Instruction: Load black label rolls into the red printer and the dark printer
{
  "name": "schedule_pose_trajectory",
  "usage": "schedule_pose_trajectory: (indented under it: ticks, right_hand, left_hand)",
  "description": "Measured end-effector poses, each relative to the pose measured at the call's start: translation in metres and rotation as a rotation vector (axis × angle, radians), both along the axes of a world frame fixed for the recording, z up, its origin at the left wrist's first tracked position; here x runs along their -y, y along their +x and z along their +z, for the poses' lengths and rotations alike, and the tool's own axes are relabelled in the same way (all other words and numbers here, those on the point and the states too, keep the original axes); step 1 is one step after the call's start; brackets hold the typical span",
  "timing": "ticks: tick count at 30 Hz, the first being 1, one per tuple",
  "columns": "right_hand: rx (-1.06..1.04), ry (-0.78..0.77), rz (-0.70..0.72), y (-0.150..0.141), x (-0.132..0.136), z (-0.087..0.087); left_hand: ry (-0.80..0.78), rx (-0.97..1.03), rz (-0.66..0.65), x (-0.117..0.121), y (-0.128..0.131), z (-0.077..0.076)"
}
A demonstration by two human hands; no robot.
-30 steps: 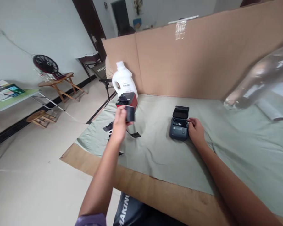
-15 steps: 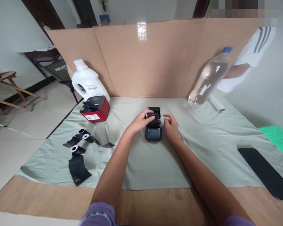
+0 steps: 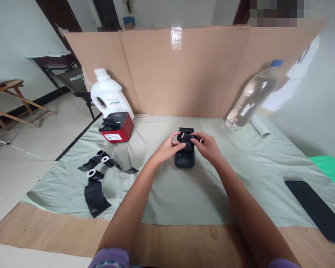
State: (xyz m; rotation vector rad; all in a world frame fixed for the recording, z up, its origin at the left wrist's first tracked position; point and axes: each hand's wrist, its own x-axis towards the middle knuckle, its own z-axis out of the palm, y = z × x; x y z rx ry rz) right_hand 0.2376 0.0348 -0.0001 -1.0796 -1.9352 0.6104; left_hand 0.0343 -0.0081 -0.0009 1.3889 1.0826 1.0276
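Note:
A small dark portable label printer (image 3: 185, 160) lies on the cloth in front of me, its lid (image 3: 186, 130) raised at the far end. Over its opening is a black roll (image 3: 188, 141), tilted, with its pale core end showing at the left. My left hand (image 3: 169, 147) is curled at the roll's left side, thumb on the near edge and index finger by the lid. My right hand (image 3: 206, 144) pinches the roll's right side with thumb and fingers. Whether the roll rests inside the printer is hidden by the fingers.
Loose black rolls and strips (image 3: 96, 175) lie at left. Behind them are a red-and-black box-shaped device (image 3: 118, 128) and a white jug (image 3: 110, 95). A water bottle (image 3: 252, 96) and white tube (image 3: 260, 126) stand right of centre; a black phone (image 3: 315, 210) lies front right. Cardboard (image 3: 181, 74) closes the back.
My right hand has moved left from beside the printer onto the roll. The roll has tilted, and my left fingers have shifted around it. The view has turned slightly.

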Motion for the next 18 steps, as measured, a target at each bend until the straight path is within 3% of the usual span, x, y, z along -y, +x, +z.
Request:
schedule_pose_trajectory:
  ticks: [3, 6, 11, 14, 18]
  right_hand:
    - [-0.037, -0.001, -0.062, 0.002, -0.007, -0.006]
    - [0.008, -0.006, -0.036, -0.001, -0.011, -0.018]
    - [0.085, -0.003, -0.031, -0.008, -0.012, -0.037]
    - [0.116, 0.018, -0.037, -0.009, -0.012, -0.039]
    - [0.167, 0.033, -0.011, -0.01, -0.008, -0.033]
  left_hand:
    - [-0.027, 0.112, 0.089, 0.03, 0.009, -0.018]
    - [-0.014, 0.136, 0.155, 0.056, 0.024, -0.041]
    - [0.036, 0.051, 0.173, 0.065, 0.035, -0.07]
    - [-0.04, 0.094, 0.183, 0.06, 0.035, -0.074]
    - [-0.11, 0.131, 0.202, 0.06, 0.032, -0.068]
